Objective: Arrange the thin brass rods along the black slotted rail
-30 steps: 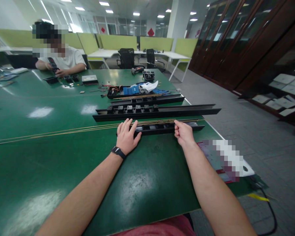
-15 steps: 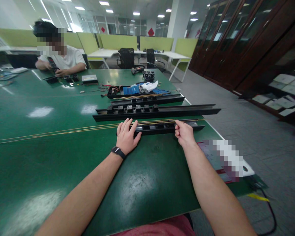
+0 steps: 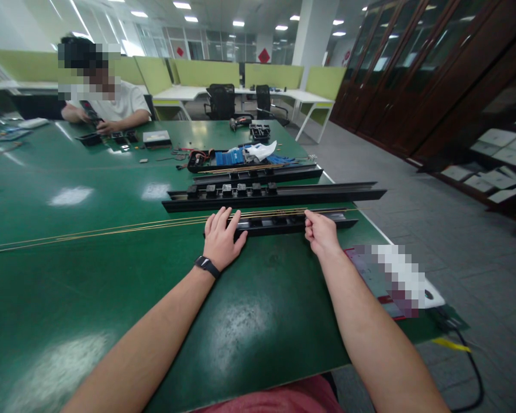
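Observation:
My left hand [image 3: 222,238], a dark band on its wrist, lies with fingers spread over the left end of a short black metal rail [image 3: 266,227]. Long, thin golden rods [image 3: 155,224] run under or beside those fingers, along the rail and far out to the left over the table. My right hand [image 3: 321,230] is closed near the rail's right part, thumb and forefinger pinched at a golden rod. Its other fingers are curled in. Small dark blocks sit in the rail's channel, partly hidden.
Beyond lies a longer black rail [image 3: 275,198] with several small blocks. Behind it are another rail [image 3: 258,174] and a black tray [image 3: 198,165] with blue items. A person [image 3: 107,103] works across the green table [image 3: 112,275]. A pouch [image 3: 374,275] lies at the right edge.
My right hand has shifted very slightly to the left along the rail, still pinched. My left hand stays in place.

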`<action>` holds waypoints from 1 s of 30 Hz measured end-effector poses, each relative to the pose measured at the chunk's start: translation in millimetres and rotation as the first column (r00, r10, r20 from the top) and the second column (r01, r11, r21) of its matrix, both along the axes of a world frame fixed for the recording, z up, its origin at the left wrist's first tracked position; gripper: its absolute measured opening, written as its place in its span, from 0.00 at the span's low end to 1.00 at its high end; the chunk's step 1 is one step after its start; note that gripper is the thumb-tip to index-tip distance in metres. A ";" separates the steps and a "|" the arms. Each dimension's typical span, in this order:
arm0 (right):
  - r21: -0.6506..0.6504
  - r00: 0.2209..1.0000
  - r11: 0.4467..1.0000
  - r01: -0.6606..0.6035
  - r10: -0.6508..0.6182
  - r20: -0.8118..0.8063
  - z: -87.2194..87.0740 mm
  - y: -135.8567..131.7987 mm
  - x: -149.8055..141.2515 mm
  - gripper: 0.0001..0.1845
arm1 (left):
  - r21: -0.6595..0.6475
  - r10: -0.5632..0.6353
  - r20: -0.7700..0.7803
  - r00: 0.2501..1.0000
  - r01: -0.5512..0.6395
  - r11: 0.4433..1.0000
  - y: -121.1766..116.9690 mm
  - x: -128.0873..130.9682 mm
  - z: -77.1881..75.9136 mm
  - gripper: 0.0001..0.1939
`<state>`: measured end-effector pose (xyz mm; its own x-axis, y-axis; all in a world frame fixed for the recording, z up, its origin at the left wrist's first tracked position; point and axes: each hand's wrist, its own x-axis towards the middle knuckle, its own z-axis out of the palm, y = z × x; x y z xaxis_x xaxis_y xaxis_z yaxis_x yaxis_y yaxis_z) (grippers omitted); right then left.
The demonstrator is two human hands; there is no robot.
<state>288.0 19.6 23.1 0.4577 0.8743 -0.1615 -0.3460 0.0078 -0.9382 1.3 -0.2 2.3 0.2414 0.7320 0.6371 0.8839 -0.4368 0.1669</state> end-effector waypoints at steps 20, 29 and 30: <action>-0.016 1.000 1.000 0.017 -0.017 -0.006 0.8 -0.9 2.0 0.18 | -0.007 -0.010 0.010 1.000 0.010 1.000 -0.2 -0.4 -0.4 0.29; 0.004 1.000 1.000 -0.003 0.003 0.018 0.3 -2.2 -0.4 0.19 | -0.006 -0.009 0.011 1.000 0.009 1.000 -0.3 -0.5 0.1 0.30; 0.003 1.000 1.000 -0.004 0.004 0.017 0.2 -2.0 -0.5 0.19 | -0.004 -0.008 0.010 1.000 0.008 1.000 -0.2 -0.5 0.1 0.30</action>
